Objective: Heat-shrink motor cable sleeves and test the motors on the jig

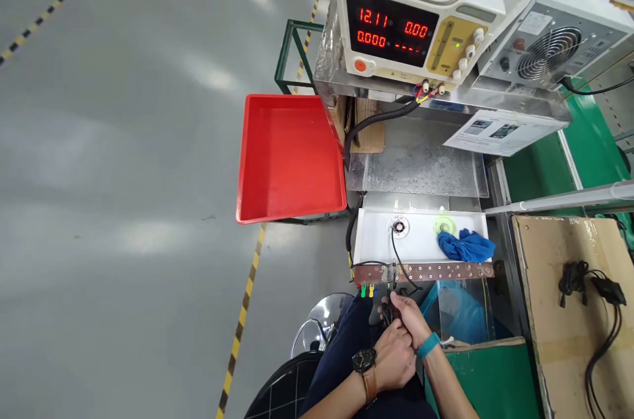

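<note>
On the near side of the brown strip [430,272], the right hand [409,317] grips a black cable [387,314], while I cannot tell what the curled left hand [395,356] holds, and a leftward tug could snag the cable on coloured clips [371,291]

black cable [387,316] partly buried in right hand [410,316], fingertips of left hand [395,358] mostly hidden, print on sheet [504,131] too small, black seat [277,384] cropped at bottom, cardboard [549,313] cropped right
</note>
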